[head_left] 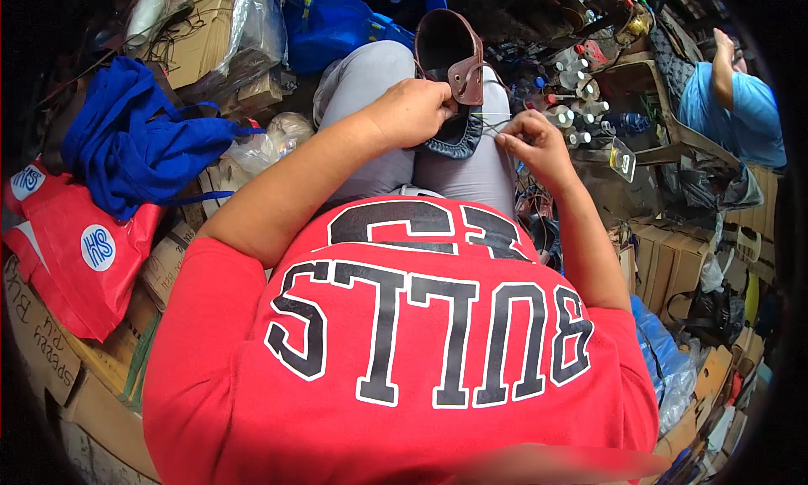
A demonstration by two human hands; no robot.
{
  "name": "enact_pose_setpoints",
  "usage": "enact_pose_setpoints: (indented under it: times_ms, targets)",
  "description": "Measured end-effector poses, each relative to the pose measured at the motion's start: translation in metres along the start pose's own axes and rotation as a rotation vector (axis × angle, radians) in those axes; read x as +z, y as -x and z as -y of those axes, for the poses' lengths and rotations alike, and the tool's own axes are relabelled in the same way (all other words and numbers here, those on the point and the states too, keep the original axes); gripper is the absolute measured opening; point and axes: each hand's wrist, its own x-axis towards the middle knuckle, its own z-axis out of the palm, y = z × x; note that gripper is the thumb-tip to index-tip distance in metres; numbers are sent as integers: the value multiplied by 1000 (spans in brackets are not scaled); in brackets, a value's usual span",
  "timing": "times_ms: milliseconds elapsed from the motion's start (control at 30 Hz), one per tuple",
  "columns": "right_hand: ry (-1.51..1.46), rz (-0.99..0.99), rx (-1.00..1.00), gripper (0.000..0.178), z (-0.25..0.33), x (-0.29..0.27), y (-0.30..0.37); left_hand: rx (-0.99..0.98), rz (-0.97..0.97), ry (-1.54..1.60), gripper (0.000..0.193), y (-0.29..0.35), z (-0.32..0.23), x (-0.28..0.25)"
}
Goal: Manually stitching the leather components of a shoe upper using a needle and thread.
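A brown leather shoe (pixel 468 74) with a dark, gathered toe (pixel 459 142) rests across my grey-trousered thighs, its opening toward the far side. My left hand (pixel 414 113) is closed at the shoe's left side, fingertips pinching its edge where the brown upper meets the dark toe. To the right of the shoe, my right hand (pixel 539 147) is pinched shut on a thin thread (pixel 492 115). Pale and dark strands run between the shoe and these fingers. Whether a needle is among them is too small to tell.
Several small bottles (pixel 581 106) stand right of my knees. Left lie a blue cloth bag (pixel 139 144), a red bag (pixel 84 241) and cardboard boxes (pixel 50 342). A blue bag (pixel 337 35) sits beyond my knees. Someone in light blue (pixel 741 115) is at the far right.
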Motion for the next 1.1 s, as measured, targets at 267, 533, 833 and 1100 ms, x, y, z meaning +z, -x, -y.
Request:
enact_pose_setpoints:
  times_ms: [267, 533, 833, 1100]
  targets:
    - [404, -214, -316, 11, 18, -36, -30, 375, -106, -346, 8, 0, -5, 3]
    - [977, 107, -453, 5, 67, -18, -28, 426, -146, -478, 11, 2, 0, 5]
    - [906, 200, -552, 8, 33, -15, -33, 433, -40, -661, 19, 29, 6, -24]
    - [-338, -113, 29, 22, 17, -62, -26, 177, -357, 207, 8, 67, 2, -85]
